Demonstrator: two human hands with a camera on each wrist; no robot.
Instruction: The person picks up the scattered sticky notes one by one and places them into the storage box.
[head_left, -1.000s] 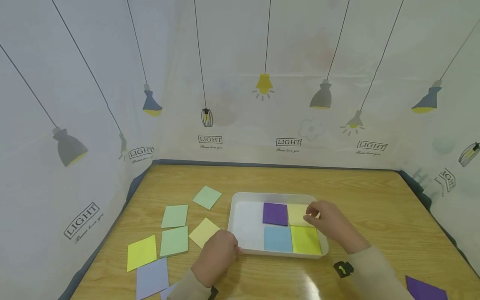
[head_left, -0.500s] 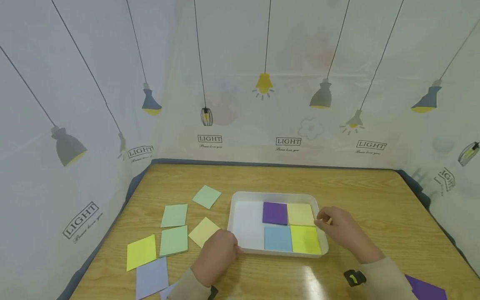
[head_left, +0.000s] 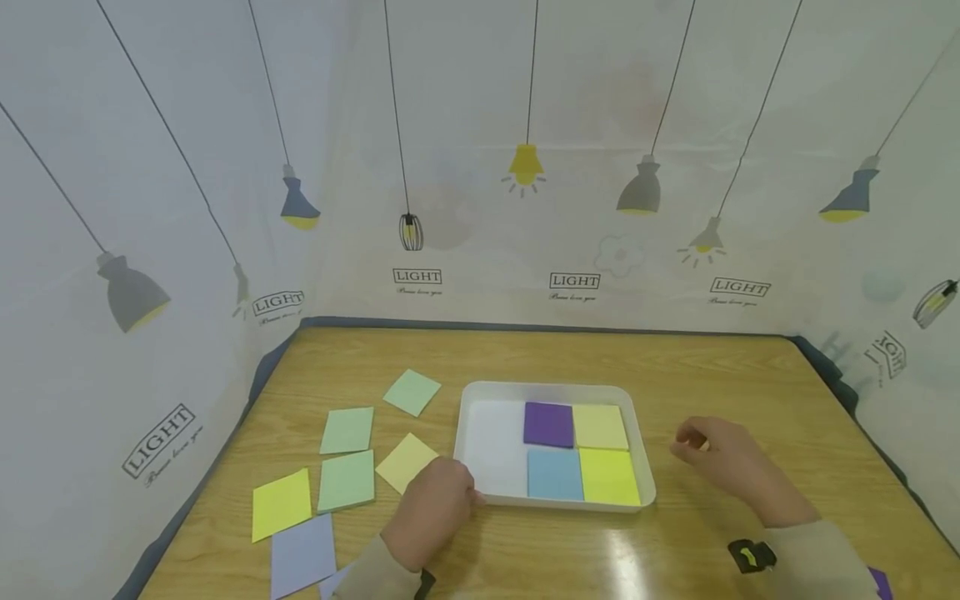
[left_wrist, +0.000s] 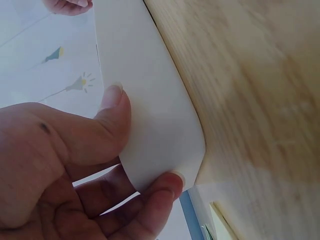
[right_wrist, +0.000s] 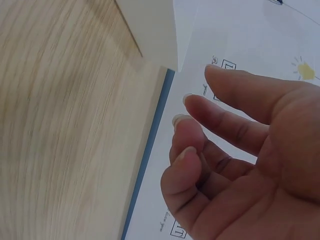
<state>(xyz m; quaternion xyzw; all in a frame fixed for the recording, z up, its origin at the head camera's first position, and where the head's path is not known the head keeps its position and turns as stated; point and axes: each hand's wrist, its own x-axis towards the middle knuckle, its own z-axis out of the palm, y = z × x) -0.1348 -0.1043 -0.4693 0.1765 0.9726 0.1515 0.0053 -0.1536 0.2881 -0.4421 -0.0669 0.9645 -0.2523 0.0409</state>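
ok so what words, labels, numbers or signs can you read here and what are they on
"LIGHT": boxed on the backdrop, five times in full in the head view; a sixth at the right is distorted.
"love you": script under the boxes; the word before it is too blurred.
Right wrist view: only parts of this print.
Mark on the black wrist piece: too small to read.
Paper squares and white tray: no writing visible.

Wood-grain worktop [head_left: 555,354]. White tray [head_left: 491,450] near centre. Loose to its left: green squares [head_left: 347,481], yellow squares [head_left: 281,506], lavender squares [head_left: 302,557]; purple piece [head_left: 881,582], lower right.
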